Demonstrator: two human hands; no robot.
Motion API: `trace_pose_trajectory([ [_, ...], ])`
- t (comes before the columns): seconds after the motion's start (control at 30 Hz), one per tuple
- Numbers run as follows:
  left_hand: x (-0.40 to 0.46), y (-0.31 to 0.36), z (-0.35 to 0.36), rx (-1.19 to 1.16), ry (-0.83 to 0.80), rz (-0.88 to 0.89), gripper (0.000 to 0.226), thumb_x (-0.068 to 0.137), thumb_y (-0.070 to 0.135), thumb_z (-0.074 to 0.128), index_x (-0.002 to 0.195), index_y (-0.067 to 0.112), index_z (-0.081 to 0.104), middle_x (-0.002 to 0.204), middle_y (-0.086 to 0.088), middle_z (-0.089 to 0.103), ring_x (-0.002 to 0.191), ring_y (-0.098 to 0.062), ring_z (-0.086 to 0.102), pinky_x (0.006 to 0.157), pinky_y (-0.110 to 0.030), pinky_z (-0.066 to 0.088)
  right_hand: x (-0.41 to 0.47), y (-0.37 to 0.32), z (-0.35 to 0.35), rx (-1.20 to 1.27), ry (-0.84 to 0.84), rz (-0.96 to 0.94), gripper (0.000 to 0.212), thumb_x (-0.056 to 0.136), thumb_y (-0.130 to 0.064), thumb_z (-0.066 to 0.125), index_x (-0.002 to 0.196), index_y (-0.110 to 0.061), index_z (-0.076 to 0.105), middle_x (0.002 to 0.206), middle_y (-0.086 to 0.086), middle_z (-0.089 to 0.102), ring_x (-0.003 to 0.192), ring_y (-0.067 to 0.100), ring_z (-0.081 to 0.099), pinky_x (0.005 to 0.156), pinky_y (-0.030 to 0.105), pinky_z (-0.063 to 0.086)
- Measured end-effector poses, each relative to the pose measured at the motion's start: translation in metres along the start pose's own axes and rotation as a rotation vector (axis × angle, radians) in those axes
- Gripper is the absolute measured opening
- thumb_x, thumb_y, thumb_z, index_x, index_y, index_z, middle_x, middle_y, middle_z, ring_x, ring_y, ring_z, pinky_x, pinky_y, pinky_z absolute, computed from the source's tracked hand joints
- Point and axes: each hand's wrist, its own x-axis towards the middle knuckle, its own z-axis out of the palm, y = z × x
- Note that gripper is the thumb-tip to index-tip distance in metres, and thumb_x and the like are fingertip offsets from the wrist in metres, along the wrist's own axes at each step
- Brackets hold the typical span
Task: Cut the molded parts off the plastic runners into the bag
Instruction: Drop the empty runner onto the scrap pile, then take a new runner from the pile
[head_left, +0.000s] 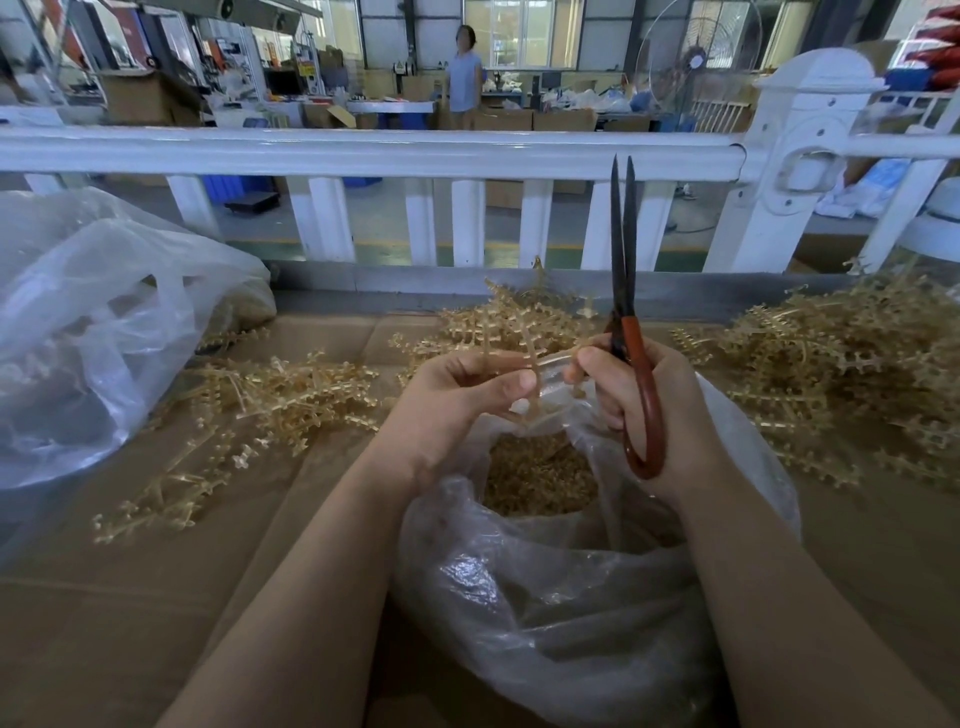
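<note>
From my remote seat I saw the right hand (660, 410) curled round the red handles of the scissors (631, 291), whose dark blades stood upright and nearly together above the knuckles. Its thumb and forefinger also pinched the rim of the clear bag (571, 597). The left hand (457, 400), just beside it, had its fingers curled round a tan plastic runner (519, 343), which rose from between the two hands over the mouth of the bag. Directly below both hands the bag stood open, and cut molded parts (535, 478) lay heaped inside it.

The surface beneath was flattened brown cardboard (130, 597). Out past the left hand lay a loose scatter of runners (249, 410); a further tangle (498, 322) sat just beyond the fingers, and a thick pile (841, 374) spread past the right hand. Farther left slumped a second clear bag (93, 322).

Beyond the hands ran a white railing (363, 150) with a heavy post (800, 156) on the right-hand side. Behind it the room opened into a workshop: a standing person (465, 73), cardboard boxes (145, 96), a pedestal fan (696, 57) and bright windows (519, 31) at the back.
</note>
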Motion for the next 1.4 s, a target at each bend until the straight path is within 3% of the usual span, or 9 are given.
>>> trace_pose_trajectory([
  [0.37,-0.003,0.001,0.003,-0.084,-0.064,-0.003,0.003,0.078,0.005,0.072,0.078,0.008,0.073,0.075,-0.009,0.073,0.063,-0.014,0.068,0.061,-0.022,0.056,0.001,0.002,0.005,-0.048,-0.006,-0.006,0.003,0.094,-0.010,0.067,0.092,-0.009,0.067,0.083,0.010,0.071,0.051,-0.002,0.057,0.049,0.010,0.043],
  [0.57,0.002,0.000,0.004,-0.242,0.129,0.013,0.006,0.080,0.008,0.070,0.083,0.004,0.065,0.070,-0.008,0.070,0.056,-0.012,0.063,0.052,-0.019,0.049,-0.003,0.000,0.002,0.001,0.033,-0.112,0.041,0.071,-0.049,0.074,0.084,-0.011,0.066,0.066,-0.005,0.062,0.049,0.000,0.054,0.049,0.010,0.042],
  [0.7,0.004,-0.001,0.003,-0.335,0.248,0.027,0.005,0.086,-0.006,0.064,0.084,-0.002,0.063,0.066,-0.006,0.065,0.057,-0.013,0.062,0.058,-0.021,0.054,0.000,0.007,0.000,-0.151,0.018,-0.174,0.040,0.071,-0.055,0.074,0.081,-0.017,0.066,0.067,-0.013,0.065,0.065,0.000,0.061,0.069,0.020,0.049],
  [0.8,0.004,0.001,0.002,-0.428,0.302,0.022,0.018,0.076,-0.010,0.068,0.073,0.006,0.060,0.071,-0.008,0.064,0.066,-0.019,0.067,0.067,-0.027,0.059,0.002,0.015,0.001,-0.289,-0.067,-0.213,0.031,0.074,-0.056,0.081,0.081,-0.030,0.065,0.071,-0.019,0.067,0.068,-0.001,0.065,0.063,0.016,0.049],
  [0.93,0.005,0.001,0.001,-0.368,0.373,0.027,0.021,0.078,-0.009,0.071,0.071,0.011,0.068,0.073,-0.007,0.070,0.071,-0.020,0.070,0.069,-0.028,0.059,0.002,0.024,0.002,-0.624,-0.119,-0.245,0.050,0.066,-0.082,0.061,0.084,-0.036,0.060,0.086,-0.026,0.065,0.084,-0.008,0.060,0.062,0.017,0.044],
  [1.03,0.005,0.001,-0.001,-0.337,0.396,0.061,0.022,0.081,-0.008,0.070,0.070,0.011,0.069,0.071,-0.004,0.071,0.070,-0.017,0.071,0.068,-0.024,0.057,0.003,0.027,0.000,-0.802,-0.079,-0.276,0.065,0.062,-0.095,0.044,0.088,-0.037,0.057,0.076,-0.022,0.061,0.075,-0.004,0.059,0.061,0.011,0.038],
  [1.17,0.005,0.001,-0.002,-0.292,0.415,0.086,0.012,0.082,-0.008,0.069,0.081,0.003,0.066,0.078,-0.009,0.069,0.074,-0.019,0.068,0.071,-0.025,0.057,0.001,0.023,-0.003,-0.883,-0.039,-0.418,0.067,0.067,-0.094,0.039,0.096,-0.036,0.054,0.082,-0.030,0.052,0.075,-0.010,0.052,0.062,0.007,0.035],
  [1.3,0.005,0.002,-0.002,-0.252,0.458,0.085,0.021,0.080,-0.010,0.067,0.072,0.010,0.067,0.078,-0.008,0.066,0.081,-0.024,0.061,0.079,-0.032,0.050,-0.002,0.023,-0.002,-0.875,-0.082,-0.552,0.045,0.078,-0.078,0.053,0.094,-0.036,0.054,0.082,-0.027,0.051,0.076,-0.007,0.054,0.064,0.009,0.041],
  [1.4,0.006,0.002,-0.002,-0.253,0.471,0.067,0.020,0.083,-0.006,0.068,0.072,0.011,0.070,0.077,-0.008,0.070,0.082,-0.026,0.064,0.087,-0.040,0.052,-0.001,0.026,-0.002,-0.921,-0.113,-0.555,0.057,0.079,-0.082,0.049,0.096,-0.029,0.060,0.085,-0.020,0.060,0.074,0.000,0.056,0.065,0.016,0.050],
])
